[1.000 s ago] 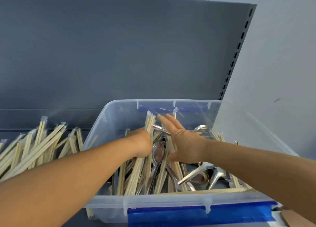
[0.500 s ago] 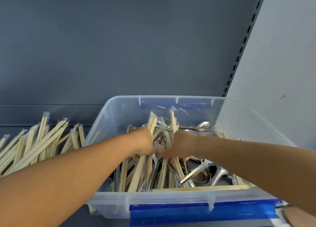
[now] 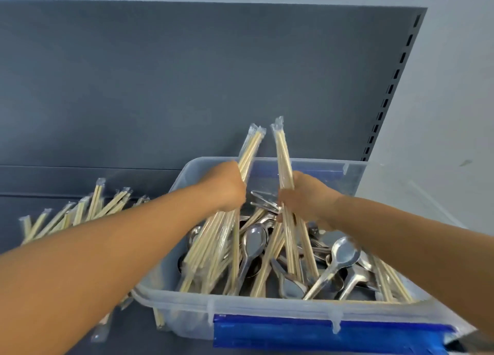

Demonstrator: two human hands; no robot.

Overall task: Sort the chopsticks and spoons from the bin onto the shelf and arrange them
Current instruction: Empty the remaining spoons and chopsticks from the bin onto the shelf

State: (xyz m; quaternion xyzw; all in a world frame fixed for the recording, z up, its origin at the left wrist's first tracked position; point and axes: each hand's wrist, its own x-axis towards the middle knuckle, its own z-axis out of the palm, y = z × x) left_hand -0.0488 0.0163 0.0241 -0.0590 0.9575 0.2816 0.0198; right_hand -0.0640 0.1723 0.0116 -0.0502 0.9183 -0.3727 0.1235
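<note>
A clear plastic bin point(image 3: 270, 310) with blue handles sits on the dark shelf point(image 3: 133, 330) and holds wrapped wooden chopsticks and metal spoons point(image 3: 338, 258). My left hand point(image 3: 227, 186) is closed around a thick bundle of wrapped chopsticks point(image 3: 247, 154), its top ends raised above the bin's far rim. My right hand point(image 3: 307, 194) grips a smaller bundle of chopsticks point(image 3: 283, 157), also tilted upward. The lower ends of both bundles still reach down among the spoons.
A pile of wrapped chopsticks point(image 3: 80, 213) lies on the shelf left of the bin. The grey shelf back panel point(image 3: 187, 82) rises behind, with a slotted upright point(image 3: 393, 87) at its right edge. A pale wall point(image 3: 454, 87) is to the right.
My right hand went from open above the chopsticks to closed around a bundle. Both hands have since lifted their bundles up so the tips stand above the bin's rim.
</note>
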